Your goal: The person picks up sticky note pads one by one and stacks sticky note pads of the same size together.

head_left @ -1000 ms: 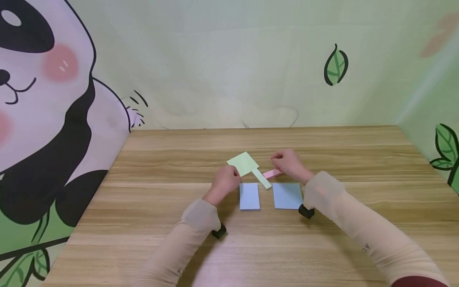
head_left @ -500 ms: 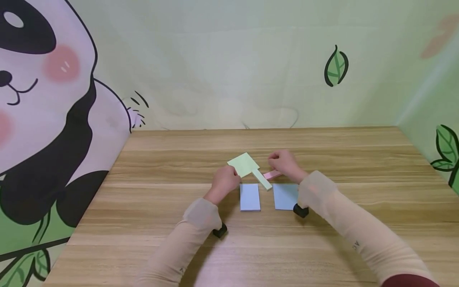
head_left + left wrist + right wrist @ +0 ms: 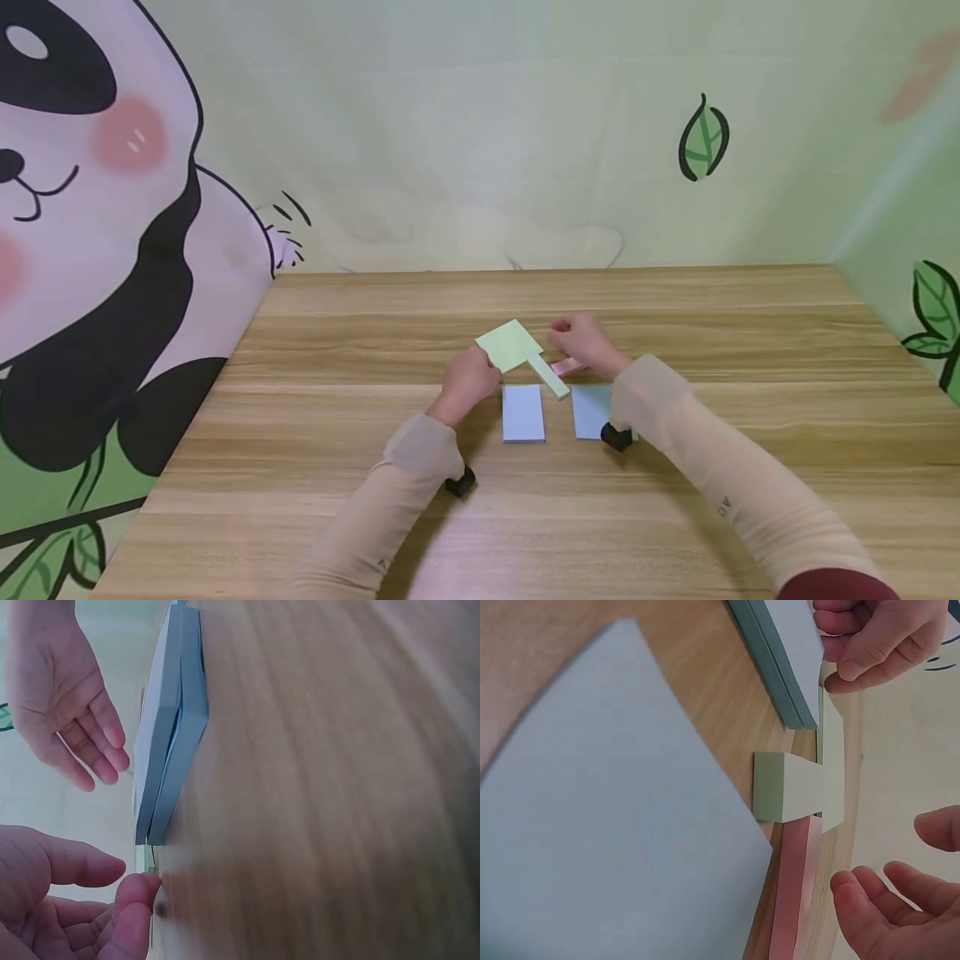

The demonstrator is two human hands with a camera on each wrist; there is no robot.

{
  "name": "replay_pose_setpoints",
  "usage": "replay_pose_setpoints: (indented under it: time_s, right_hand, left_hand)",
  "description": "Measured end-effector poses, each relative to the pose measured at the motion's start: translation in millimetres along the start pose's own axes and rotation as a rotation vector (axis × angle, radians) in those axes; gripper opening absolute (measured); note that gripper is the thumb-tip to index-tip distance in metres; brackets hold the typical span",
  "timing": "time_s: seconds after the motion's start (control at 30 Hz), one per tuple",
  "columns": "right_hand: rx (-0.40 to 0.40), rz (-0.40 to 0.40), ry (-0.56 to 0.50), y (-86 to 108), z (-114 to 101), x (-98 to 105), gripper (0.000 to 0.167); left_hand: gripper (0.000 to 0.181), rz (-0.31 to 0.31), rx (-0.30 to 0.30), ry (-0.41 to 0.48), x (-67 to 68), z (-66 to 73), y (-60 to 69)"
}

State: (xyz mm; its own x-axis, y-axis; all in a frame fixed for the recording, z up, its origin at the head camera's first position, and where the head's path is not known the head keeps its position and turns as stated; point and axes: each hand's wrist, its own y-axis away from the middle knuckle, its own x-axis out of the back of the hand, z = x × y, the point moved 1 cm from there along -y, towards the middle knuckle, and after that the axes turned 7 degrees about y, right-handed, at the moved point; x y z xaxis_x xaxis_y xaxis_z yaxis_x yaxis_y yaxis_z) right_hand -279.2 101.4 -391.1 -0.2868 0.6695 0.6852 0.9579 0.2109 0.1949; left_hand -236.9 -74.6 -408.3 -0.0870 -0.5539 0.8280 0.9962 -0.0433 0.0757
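Observation:
My left hand (image 3: 469, 380) rests at the near-left corner of a light green square sticky-note pad (image 3: 510, 343). Its fingers bend loosely, and in the left wrist view a gap shows between thumb and fingertips; whether they touch the pad cannot be told. My right hand (image 3: 587, 340) hovers above a pink strip pad (image 3: 567, 367), partly hiding it. Relaxed fingers (image 3: 889, 900) with the thumb apart hold nothing in the right wrist view. A narrow pale green strip pad (image 3: 548, 376) meets the square one's corner, and the pink strip reaches toward its side.
Nearer me lie a light blue rectangular pad (image 3: 522, 413), which looks like two stacked layers from the side, and a blue square pad (image 3: 589, 412), partly covered by the right wrist. All are on a wooden table (image 3: 360, 333) against a panda-print backdrop (image 3: 480, 167).
My right hand has drifted left over the pink strip, and its wrist now covers more of the blue square pad. The left hand and the pads stay nearly still.

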Motion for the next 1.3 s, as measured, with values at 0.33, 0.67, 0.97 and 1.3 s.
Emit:
replay_pose_setpoints:
  time_s: [0.33, 0.67, 0.97, 1.3]
  right_hand:
    - [-0.012, -0.016, -0.058, -7.5, -1, -7, 0.045]
    - [-0.036, 0.016, -0.044, -12.9, -4, -14, 0.039]
    - [-0.046, 0.011, -0.071, -14.9, -4, -15, 0.038]
    - [-0.052, -0.013, -0.063, -16.0, -3, -16, 0.035]
  left_hand:
    - [0.035, -0.028, 0.018, -0.001, -1.1, 1.2, -1.8]
    - [0.033, -0.013, 0.022, 0.011, -1.4, 1.1, -3.7]
    - [0.034, -0.007, 0.015, 0.014, -1.4, 1.2, -3.4]
    - [0.035, -0.006, -0.002, -0.003, -1.2, 2.1, -4.1]
